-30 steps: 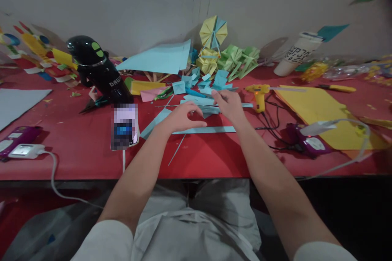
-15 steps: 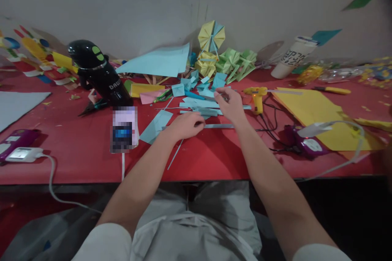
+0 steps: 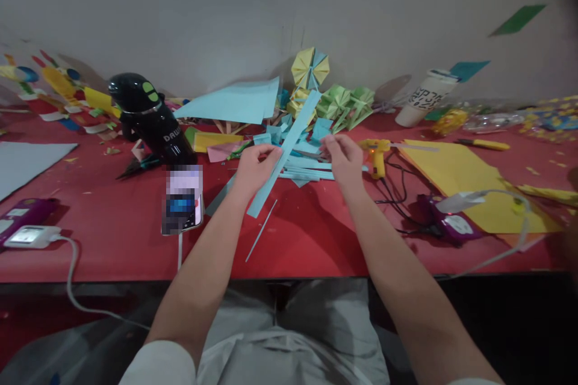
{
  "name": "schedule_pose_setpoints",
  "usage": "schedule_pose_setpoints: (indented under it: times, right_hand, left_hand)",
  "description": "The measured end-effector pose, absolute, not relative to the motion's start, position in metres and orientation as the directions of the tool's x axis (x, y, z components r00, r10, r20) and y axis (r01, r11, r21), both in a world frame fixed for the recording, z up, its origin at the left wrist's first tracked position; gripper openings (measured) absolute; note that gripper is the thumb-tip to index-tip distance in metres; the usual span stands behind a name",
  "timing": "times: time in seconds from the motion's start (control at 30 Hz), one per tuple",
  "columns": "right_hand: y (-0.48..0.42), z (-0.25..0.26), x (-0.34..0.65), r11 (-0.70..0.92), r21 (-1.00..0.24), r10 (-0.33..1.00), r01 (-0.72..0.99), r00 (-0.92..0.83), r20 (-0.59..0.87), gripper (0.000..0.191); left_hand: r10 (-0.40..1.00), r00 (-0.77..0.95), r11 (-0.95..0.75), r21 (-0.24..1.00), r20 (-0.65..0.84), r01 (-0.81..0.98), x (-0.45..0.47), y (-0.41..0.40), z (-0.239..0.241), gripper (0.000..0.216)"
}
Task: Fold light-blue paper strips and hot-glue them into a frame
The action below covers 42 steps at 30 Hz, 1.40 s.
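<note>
My left hand [image 3: 258, 167] pinches a long light-blue paper strip [image 3: 285, 151] near its middle. The strip slants up to the right above the red table, its lower end free over the bare red surface. To its right, my right hand [image 3: 344, 156] is closed with thumb and fingertips together, apart from the strip; whatever is between them, if anything, is hidden. More blue paper strips [image 3: 311, 174] lie in a pile between and behind my hands. Folded blue paper pieces [image 3: 321, 129] are heaped behind the pile.
A yellow glue gun [image 3: 377, 156] with its lit light lies to the right, beside yellow paper sheets [image 3: 445, 183] and a purple power socket [image 3: 454, 222]. A black bottle [image 3: 156, 123] and a phone [image 3: 183, 207] are on the left. Paper lanterns [image 3: 310, 67] stand behind.
My left hand has moved up and left and now holds a blue strip lifted off the table. My right hand has shifted slightly right and down. The view has tilted slightly.
</note>
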State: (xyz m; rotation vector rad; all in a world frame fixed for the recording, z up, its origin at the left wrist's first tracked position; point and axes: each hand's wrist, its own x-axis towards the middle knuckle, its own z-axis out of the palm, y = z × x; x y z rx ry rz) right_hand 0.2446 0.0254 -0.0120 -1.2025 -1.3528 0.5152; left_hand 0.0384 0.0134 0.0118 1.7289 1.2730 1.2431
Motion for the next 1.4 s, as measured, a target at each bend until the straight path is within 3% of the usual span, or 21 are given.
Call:
schedule_pose_setpoints:
  times: [0.17,0.33,0.43,0.6,0.77,1.0,1.23,1.4]
  right_hand:
    - [0.016,-0.01,0.223,0.227,-0.95,0.973,0.215,-0.084,0.213,0.06]
    - [0.016,-0.013,0.219,0.135,-0.979,0.983,0.154,-0.142,0.113,0.058]
    - [0.014,-0.013,0.222,0.05,-0.986,0.974,0.157,-0.226,0.013,0.053]
    - [0.004,-0.008,0.224,-0.07,-0.96,0.878,0.271,-0.44,-0.188,0.048]
    - [0.0,-0.006,0.223,-0.093,-0.936,0.787,0.34,-0.551,-0.279,0.047]
    - [0.004,-0.008,0.223,-0.058,-0.954,0.858,0.294,-0.474,-0.198,0.046]
    - [0.003,-0.009,0.223,-0.044,-0.942,0.783,0.333,-0.574,-0.24,0.043]
    - [0.004,-0.01,0.223,-0.019,-0.936,0.817,0.352,-0.534,-0.218,0.046]
  left_hand:
    - [0.98,0.19,-0.072,0.996,0.061,0.053,0.048,0.009,0.0,0.022]
    - [0.941,0.297,0.156,0.986,-0.164,0.051,0.054,0.003,-0.002,0.016]
    - [0.93,0.294,0.213,0.975,-0.222,0.064,0.05,0.005,0.0,0.017]
    - [0.963,0.198,0.179,0.983,-0.181,0.027,0.044,0.015,-0.007,0.025]
    - [0.973,0.202,0.098,0.993,-0.108,0.058,0.043,0.017,-0.013,0.034]
    - [0.978,0.195,0.065,0.995,-0.08,0.08,0.043,0.021,-0.021,0.035]
    - [0.996,0.087,-0.025,1.0,0.024,0.011,0.043,0.029,-0.028,0.03]
    - [1.0,0.024,0.003,0.997,-0.001,-0.077,0.042,0.031,-0.027,0.023]
